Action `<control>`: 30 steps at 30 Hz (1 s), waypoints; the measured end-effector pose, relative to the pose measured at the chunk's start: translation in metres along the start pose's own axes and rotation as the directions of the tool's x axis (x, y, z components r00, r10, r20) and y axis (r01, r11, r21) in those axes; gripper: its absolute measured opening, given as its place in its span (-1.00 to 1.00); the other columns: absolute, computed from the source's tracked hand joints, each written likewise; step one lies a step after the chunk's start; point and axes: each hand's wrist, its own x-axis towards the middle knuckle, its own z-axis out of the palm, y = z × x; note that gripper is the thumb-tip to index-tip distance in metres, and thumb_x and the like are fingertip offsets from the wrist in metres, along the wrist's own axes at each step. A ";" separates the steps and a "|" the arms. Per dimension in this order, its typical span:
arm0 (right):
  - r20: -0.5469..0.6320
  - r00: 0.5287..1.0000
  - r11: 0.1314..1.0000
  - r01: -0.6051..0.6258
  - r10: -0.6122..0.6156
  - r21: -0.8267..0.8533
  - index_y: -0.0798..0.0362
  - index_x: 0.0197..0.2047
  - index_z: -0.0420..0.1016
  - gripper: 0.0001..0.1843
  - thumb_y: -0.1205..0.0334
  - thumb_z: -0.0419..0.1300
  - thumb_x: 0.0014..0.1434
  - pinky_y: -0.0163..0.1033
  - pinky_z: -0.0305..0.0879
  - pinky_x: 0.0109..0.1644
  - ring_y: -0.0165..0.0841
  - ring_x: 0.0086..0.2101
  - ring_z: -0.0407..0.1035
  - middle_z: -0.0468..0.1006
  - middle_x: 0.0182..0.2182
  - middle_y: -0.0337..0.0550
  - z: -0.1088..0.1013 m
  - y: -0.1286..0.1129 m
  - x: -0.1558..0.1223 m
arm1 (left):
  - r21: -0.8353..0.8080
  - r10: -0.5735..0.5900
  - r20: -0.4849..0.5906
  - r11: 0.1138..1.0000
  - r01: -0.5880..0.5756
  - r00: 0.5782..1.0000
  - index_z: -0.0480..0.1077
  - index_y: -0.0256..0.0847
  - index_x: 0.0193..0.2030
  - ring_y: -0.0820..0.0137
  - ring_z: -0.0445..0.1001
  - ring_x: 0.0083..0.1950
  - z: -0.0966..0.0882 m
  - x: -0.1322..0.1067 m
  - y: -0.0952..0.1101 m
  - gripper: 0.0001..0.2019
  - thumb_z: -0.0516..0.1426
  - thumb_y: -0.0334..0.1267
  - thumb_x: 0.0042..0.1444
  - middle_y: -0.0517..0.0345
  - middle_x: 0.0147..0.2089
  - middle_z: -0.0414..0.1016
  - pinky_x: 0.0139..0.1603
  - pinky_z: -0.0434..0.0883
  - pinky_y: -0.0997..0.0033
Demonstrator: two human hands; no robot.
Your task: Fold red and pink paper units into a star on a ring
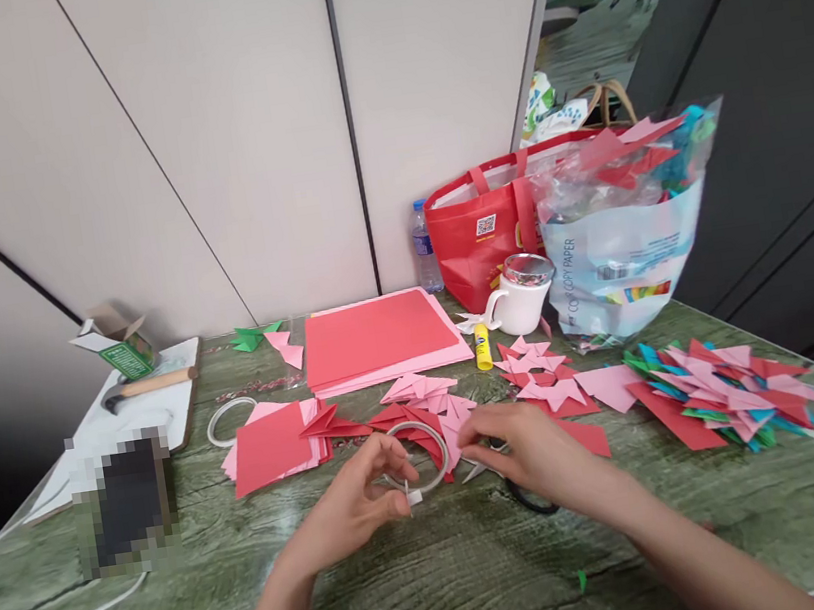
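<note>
My left hand (363, 498) pinches a thin white ring (419, 450) at its near edge, fingers curled around it. My right hand (522, 445) lies just right of the ring, fingers closed over scissors (529, 500) whose black handle loop shows beneath the palm. Folded red and pink paper pieces (421, 404) lie under and behind the ring on the green wood-grain table (445, 572).
Behind lie a stack of red and pink sheets (378, 339), a yellow glue stick (483, 347), a white mug (523, 299), a red bag (487, 228), a plastic bag of papers (620, 235). Folded coloured pieces (722, 387) are piled right; another ring (230, 421), a hammer (150, 385), a blurred phone (128, 501) left.
</note>
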 end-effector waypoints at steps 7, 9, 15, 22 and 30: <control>-0.094 0.995 0.900 0.065 -0.027 0.431 0.03 -0.33 0.48 -0.90 0.20 0.22 0.08 -0.30 0.25 -0.33 -0.39 -0.41 0.36 0.54 -0.39 -0.19 0.030 -0.015 0.024 | -0.081 0.048 -0.003 0.996 -0.048 0.999 0.35 -0.16 -0.15 0.27 0.37 -0.14 -0.002 0.000 -0.001 -0.62 0.13 0.05 -0.01 0.02 -0.14 0.38 -0.15 0.35 0.28; -0.137 0.987 0.913 0.126 -0.078 0.387 0.05 -0.41 0.47 -0.89 0.22 0.19 0.11 -0.28 0.23 -0.29 -0.38 -0.39 0.34 0.50 -0.43 -0.20 0.032 -0.017 0.026 | -0.075 0.044 -0.019 0.996 -0.046 0.999 0.37 -0.18 -0.16 0.27 0.38 -0.15 0.000 0.001 0.002 -0.63 0.13 0.05 0.00 0.00 -0.15 0.40 -0.16 0.35 0.29; -0.276 0.959 0.890 0.176 -0.060 0.421 0.05 -0.43 0.36 -0.85 0.24 0.09 0.17 -0.30 0.24 -0.29 -0.37 -0.33 0.30 0.40 -0.38 -0.17 0.030 -0.022 0.035 | -0.289 0.015 -0.435 0.945 -0.155 0.900 0.33 -0.19 -0.12 0.28 0.46 -0.24 -0.003 0.008 0.000 -0.61 0.11 0.05 0.04 0.02 -0.22 0.47 -0.28 0.38 0.31; -0.090 0.996 0.904 0.047 -0.010 0.425 -0.01 0.08 0.23 -0.55 0.44 0.06 0.11 -0.24 0.27 -0.15 -0.34 -0.24 0.39 0.49 -0.22 -0.14 0.058 -0.021 0.095 | -0.234 -0.217 -0.972 0.940 -0.246 0.095 0.29 -0.25 -0.39 0.56 0.26 -0.58 -0.040 0.015 -0.017 -0.67 0.07 0.04 0.01 0.29 -0.48 0.29 -0.57 0.19 0.57; -0.046 0.982 0.860 -0.139 0.185 0.491 0.08 0.03 0.30 -0.52 0.48 0.16 0.00 -0.16 0.25 -0.09 -0.22 -0.22 0.43 0.55 -0.35 -0.12 0.102 -0.031 0.167 | -0.397 -0.368 -0.912 0.903 -0.161 0.182 0.33 -0.27 -0.39 0.43 0.39 -0.54 -0.041 0.015 -0.025 -0.71 -0.02 -0.07 0.10 0.08 -0.39 0.39 -0.53 0.34 0.42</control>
